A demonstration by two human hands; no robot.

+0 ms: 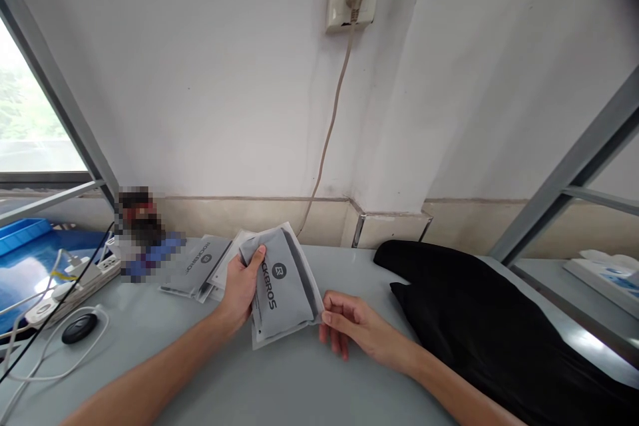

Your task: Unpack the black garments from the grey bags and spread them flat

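My left hand (240,286) is closed on the grey packet (287,303), with my thumb flat on its printed face near the upper left edge and my fingers behind it. The packet lies to the right of this grip, spreading from about one o'clock round to five, and I have it tilted above the surface (319,386). My right hand (357,326) nips its lower right corner at four o'clock between thumb and forefinger, a nearly shut pinch, while my other fingers hang loosely curled below.

Dark lettering runs slantwise down the packet; I can read "OCKBROS", the start lying under my thumb, beside a round dark logo. The small print near the lower left edge is too fine to read. At ten o'clock from the packet, more packets (192,269) lie overlapping on the surface, one showing "ROCKBROS" and the same logo.

My left forearm reaches in from seven o'clock and my right from about four, wrist low and palm turned inward. Black fabric (464,306) spreads at three to four o'clock, and a black oval device (80,328) sits at eight.
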